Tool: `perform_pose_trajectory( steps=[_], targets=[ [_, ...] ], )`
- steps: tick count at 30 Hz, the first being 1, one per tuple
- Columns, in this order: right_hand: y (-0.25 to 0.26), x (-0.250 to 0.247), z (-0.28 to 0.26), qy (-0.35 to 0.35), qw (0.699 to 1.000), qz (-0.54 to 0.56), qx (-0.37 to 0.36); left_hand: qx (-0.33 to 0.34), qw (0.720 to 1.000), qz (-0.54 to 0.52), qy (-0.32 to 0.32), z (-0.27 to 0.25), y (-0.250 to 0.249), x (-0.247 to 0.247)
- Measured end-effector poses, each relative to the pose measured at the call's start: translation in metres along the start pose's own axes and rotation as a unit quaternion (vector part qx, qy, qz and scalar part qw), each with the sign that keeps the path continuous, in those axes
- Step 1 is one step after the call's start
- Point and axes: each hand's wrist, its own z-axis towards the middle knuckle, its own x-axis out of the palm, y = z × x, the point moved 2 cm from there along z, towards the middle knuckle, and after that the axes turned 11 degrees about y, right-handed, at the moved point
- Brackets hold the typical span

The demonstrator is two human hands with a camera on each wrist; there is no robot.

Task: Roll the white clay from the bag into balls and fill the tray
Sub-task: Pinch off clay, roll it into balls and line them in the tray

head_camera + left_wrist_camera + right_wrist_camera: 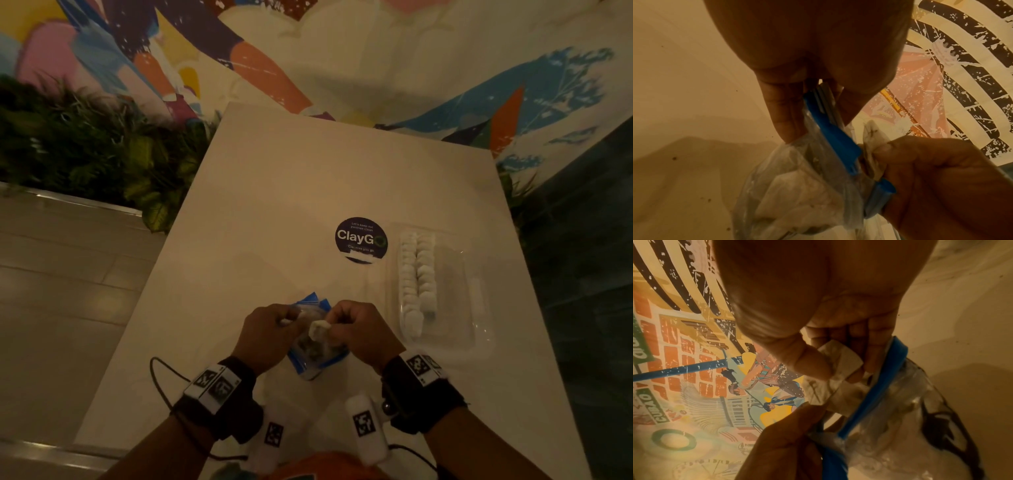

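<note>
A clear zip bag [317,349] with a blue top strip [835,138] is held up over the near middle of the white table. My left hand [270,334] pinches the bag's blue top edge [831,457]. My right hand [359,330] pinches a lump of white clay [318,329] between thumb and fingers, just above the bag's mouth; the same lump [842,360] shows in the right wrist view. More white clay [797,194] lies inside the bag. The clear plastic tray [455,308] at the right holds two rows of white clay balls [418,277].
A round dark "ClayGo" sticker [360,240] lies on the table [291,192] left of the tray. Green plants [85,150] stand off the table's left edge. A painted wall rises behind the far edge. Loose cables hang from both wristbands.
</note>
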Motion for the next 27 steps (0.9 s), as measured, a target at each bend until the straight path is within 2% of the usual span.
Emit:
perform_pose_trajectory(
  steps=[7,11,17,22,27],
  targets=[
    [0.002,0.002,-0.001,-0.036,0.998,0.042,-0.006,0.007,1.0,-0.015,0.001,0.001,0.004,0.001],
    [0.007,0.004,-0.003,-0.015,0.993,0.112,-0.037,0.016,1.0,-0.017,-0.002,0.003,0.006,0.001],
    [0.004,0.004,-0.001,-0.041,0.998,0.036,-0.027,0.021,0.999,-0.027,-0.003,0.005,0.011,0.002],
    [0.001,0.007,0.0,-0.029,0.999,0.022,-0.027,0.022,0.999,-0.03,-0.005,0.009,0.018,0.004],
    [-0.003,0.004,0.001,-0.011,0.996,-0.082,-0.03,0.029,0.997,-0.078,0.0,0.009,0.021,0.005]
  ],
)
